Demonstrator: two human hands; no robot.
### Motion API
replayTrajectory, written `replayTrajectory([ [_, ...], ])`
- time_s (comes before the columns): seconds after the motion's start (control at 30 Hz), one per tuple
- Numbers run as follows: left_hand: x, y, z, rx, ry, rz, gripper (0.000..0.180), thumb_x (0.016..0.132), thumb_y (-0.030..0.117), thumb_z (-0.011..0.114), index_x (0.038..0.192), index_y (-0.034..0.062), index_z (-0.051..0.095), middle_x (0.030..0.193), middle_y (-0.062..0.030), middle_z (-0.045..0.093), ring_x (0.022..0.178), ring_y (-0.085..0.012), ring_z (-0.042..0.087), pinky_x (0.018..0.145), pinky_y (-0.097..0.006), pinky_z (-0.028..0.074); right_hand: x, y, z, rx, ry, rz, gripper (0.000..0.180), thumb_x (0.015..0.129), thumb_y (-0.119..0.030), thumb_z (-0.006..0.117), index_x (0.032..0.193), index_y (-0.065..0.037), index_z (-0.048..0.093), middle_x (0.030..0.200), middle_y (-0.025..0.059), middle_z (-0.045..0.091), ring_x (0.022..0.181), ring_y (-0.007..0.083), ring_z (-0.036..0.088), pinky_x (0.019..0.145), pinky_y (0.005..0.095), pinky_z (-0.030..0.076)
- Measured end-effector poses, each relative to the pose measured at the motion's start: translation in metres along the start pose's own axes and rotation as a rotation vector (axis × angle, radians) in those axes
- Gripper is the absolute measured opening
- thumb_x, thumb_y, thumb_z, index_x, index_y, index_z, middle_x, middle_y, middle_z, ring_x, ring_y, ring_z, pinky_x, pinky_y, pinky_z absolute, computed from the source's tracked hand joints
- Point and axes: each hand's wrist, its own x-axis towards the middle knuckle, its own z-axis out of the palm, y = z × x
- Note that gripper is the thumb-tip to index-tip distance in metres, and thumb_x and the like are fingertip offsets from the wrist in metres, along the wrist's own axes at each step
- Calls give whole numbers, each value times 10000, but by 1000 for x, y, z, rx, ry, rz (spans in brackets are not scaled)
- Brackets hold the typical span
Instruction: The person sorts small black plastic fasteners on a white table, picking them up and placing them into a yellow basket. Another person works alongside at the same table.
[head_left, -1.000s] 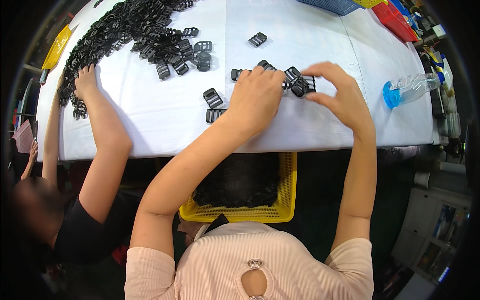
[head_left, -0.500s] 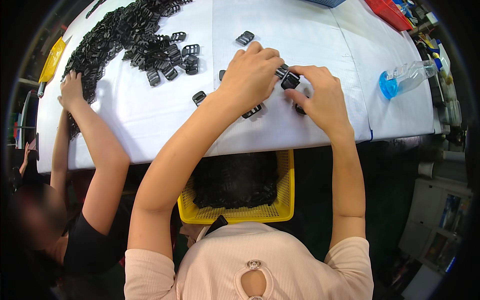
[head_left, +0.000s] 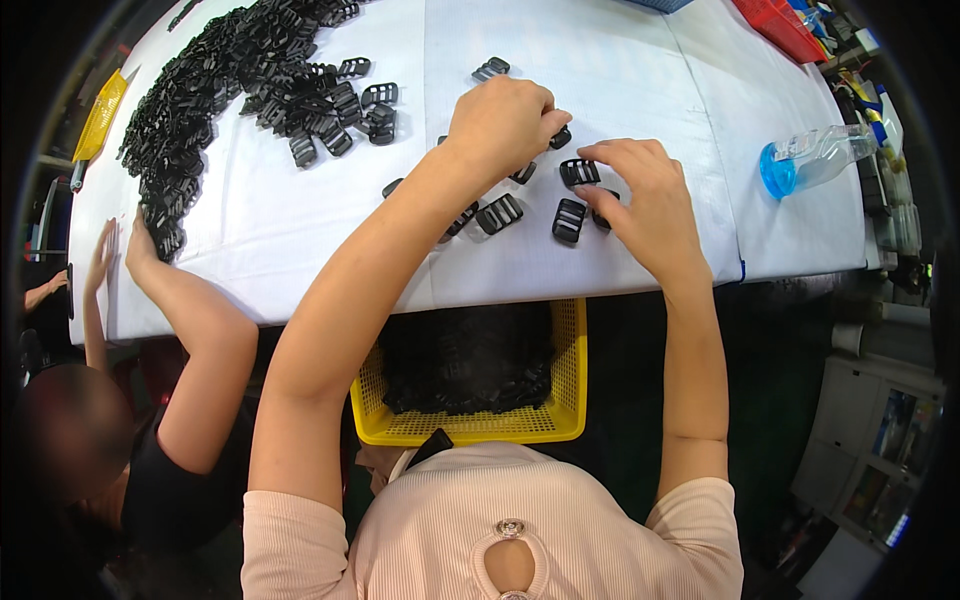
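Black ladder-shaped plastic buckles lie scattered on the white tabletop under and around my hands. My right hand (head_left: 645, 205) has a slotted buckle (head_left: 579, 172) between its thumb and fingertips. Below that thumb lies another buckle (head_left: 568, 221), and one more is partly covered by the hand. My left hand (head_left: 503, 120) is curled, palm down, its thumb tip right by a buckle (head_left: 561, 137); what its hidden fingers hold cannot be made out. Under the left wrist sit a buckle (head_left: 500, 213) and others partly hidden. Beyond the left hand rests a single buckle (head_left: 491, 69).
A large heap of black buckles (head_left: 230, 80) spreads across the table's far left, where a co-worker's hand (head_left: 145, 245) touches its near end. A yellow basket (head_left: 575, 370) of black pieces stands below the table edge. A bottle of blue liquid (head_left: 810, 160) is at right.
My hands have drawn apart: the left moved slightly left, while the right stays near its spot with a buckle. More buckles show between them. The co-worker's hands have moved nearer the table's front.
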Motion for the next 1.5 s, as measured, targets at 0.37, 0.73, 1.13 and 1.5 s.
replayTrajectory([
  [0.37, 10, -66, -18, -146, 183, 178, 332, 965, 262, 554, 1196, 38, 635, 1219, -122, 650, 1116, -281, 610, 964, -341, 459, 23, 39, 11, 204, -1, 203, 375, 909, -265, 633, 1207, -37, 638, 1156, 169, 655, 1082, 290, 605, 945, 374, 449],
  [0.73, -89, -51, -2, -377, 221, 238, 289, 967, 166, 536, 1202, 12, 607, 1223, -150, 628, 1094, -300, 608, 948, -342, 462, 26, -23, 71, 341, -74, 77, 519, 1001, -418, 448, 1355, -45, 514, 1408, 154, 501, 1375, 321, 379, 1161, 479, 192],
  [1.13, -173, -23, -8, -902, 685, -132, 212, 988, 122, 500, 1018, -6, 666, 851, -59, 676, 755, -96, 604, 707, -239, 480, -37, -103, 38, 979, -261, 186, 294, 978, -201, 538, 1160, 4, 647, 992, 126, 688, 886, 180, 648, 816, 293, 490],
  [1.5, -36, -183, -46, -240, 1144, -680, 485, 914, 376, 515, 1304, 88, 535, 1303, -179, 555, 1318, -330, 399, 1112, -582, 191, 146, -45, 138, 555, -56, -103, 414, 972, -298, 535, 1285, -27, 567, 1291, 185, 578, 1221, 310, 533, 1037, 363, 393],
])
